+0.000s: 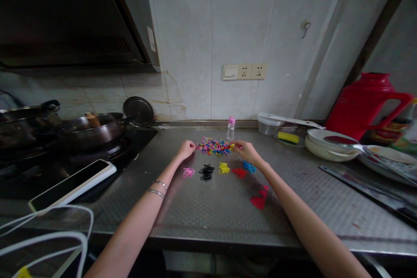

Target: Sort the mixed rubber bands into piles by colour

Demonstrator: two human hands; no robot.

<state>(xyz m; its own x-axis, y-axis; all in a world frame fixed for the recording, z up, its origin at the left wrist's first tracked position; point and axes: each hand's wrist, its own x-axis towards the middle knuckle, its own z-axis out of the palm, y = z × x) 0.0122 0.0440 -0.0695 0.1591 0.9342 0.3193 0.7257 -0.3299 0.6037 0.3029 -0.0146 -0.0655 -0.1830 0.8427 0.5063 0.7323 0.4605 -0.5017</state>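
A mixed heap of small coloured bands (215, 147) lies on the metal counter (208, 217). At its left edge is my left hand (186, 149), fingers pinched together; whatever they hold is too small to name. My right hand (246, 151) is at the heap's right edge, its fingers also closed on something I cannot make out. Nearer to me, sorted piles form a row: pink (188, 172), black (206, 172), yellow (223, 167), red (239, 173) and blue (249, 166). A small pink-capped bottle (230, 129) stands behind the heap.
A red heart-shaped piece (259, 197) lies by my right forearm. Left are pans (94, 132) on a stove, a phone-like device (73, 184) and white cables (48, 236). Right are bowls (330, 150), a knife (365, 191), a sponge (288, 138) and a red jug (361, 106).
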